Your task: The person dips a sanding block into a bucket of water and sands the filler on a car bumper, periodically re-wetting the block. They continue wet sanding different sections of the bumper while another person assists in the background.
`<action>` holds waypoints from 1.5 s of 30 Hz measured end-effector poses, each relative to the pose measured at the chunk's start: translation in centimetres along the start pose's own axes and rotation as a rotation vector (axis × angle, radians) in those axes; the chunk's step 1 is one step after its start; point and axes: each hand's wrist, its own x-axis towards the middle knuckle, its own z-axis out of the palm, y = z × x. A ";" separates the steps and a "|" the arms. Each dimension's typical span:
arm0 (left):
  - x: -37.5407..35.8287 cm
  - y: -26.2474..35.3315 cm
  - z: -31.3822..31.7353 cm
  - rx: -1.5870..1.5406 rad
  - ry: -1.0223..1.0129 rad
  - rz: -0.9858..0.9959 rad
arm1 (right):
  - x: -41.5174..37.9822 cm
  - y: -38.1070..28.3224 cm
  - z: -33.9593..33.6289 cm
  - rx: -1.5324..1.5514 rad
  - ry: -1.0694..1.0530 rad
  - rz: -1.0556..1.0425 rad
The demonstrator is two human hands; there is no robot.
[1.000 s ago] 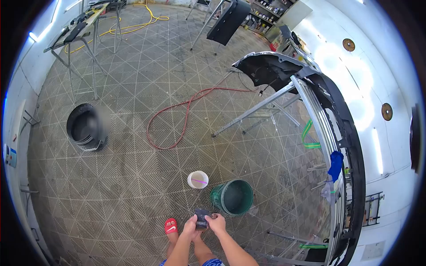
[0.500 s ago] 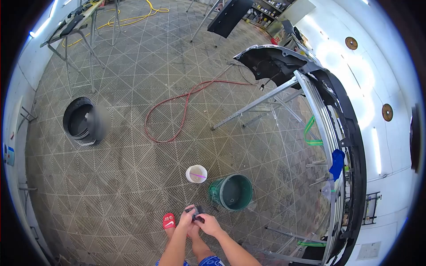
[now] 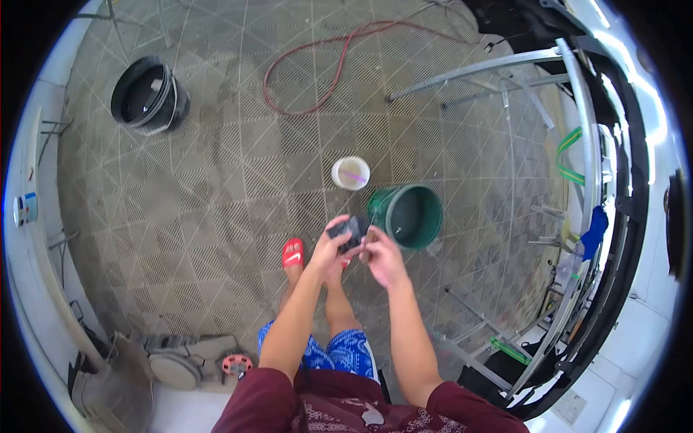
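Note:
In front of my legs, my left hand (image 3: 330, 244) is closed around a dark grey, block-like piece (image 3: 352, 232). My right hand (image 3: 385, 260) is close beside it and pinches a thin brownish-grey flat piece (image 3: 368, 244). Whether the two pieces touch is hard to tell at this size. Just beyond my hands stands a green bucket (image 3: 439, 220) with dark contents. A smaller white bucket (image 3: 336, 177) is farther out, with a pink-purple stick-like thing (image 3: 354, 175) inside.
A black bucket (image 3: 177, 108) stands on the tiled floor at far left. A red hose (image 3: 271, 83) lies looped ahead. On the right, a metal stand (image 3: 476, 67) holds a long black car bumper (image 3: 639, 216). A blue cloth (image 3: 595, 232) hangs there.
The view has tilted down, so floor items appear higher and my shirt shows. My hands are a little farther apart, and the thin flat piece now shows in my right fingers.

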 end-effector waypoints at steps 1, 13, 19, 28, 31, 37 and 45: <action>-0.1 0.1 0.0 -0.004 0.023 -0.013 | -0.3 -0.7 -0.4 0.102 -0.091 0.017; 0.8 1.7 1.3 -0.079 -0.143 0.012 | 0.6 -2.3 1.1 0.137 -0.038 -0.101; 1.4 1.5 1.0 -0.068 -0.176 0.005 | 1.7 -0.8 1.8 -0.100 0.054 -0.186; 0.4 2.4 3.2 -0.084 -0.135 0.062 | 3.1 -2.2 0.9 0.630 -0.051 0.138; 0.7 2.9 2.9 -0.028 -0.132 0.050 | 3.1 -2.4 1.4 0.509 -0.001 0.149; 1.6 2.0 3.1 0.145 -0.079 0.115 | 3.3 -0.1 3.9 -0.433 0.095 -0.417; 1.6 2.6 4.1 -0.078 -0.033 0.218 | 3.8 -0.6 5.6 -0.998 0.160 -0.728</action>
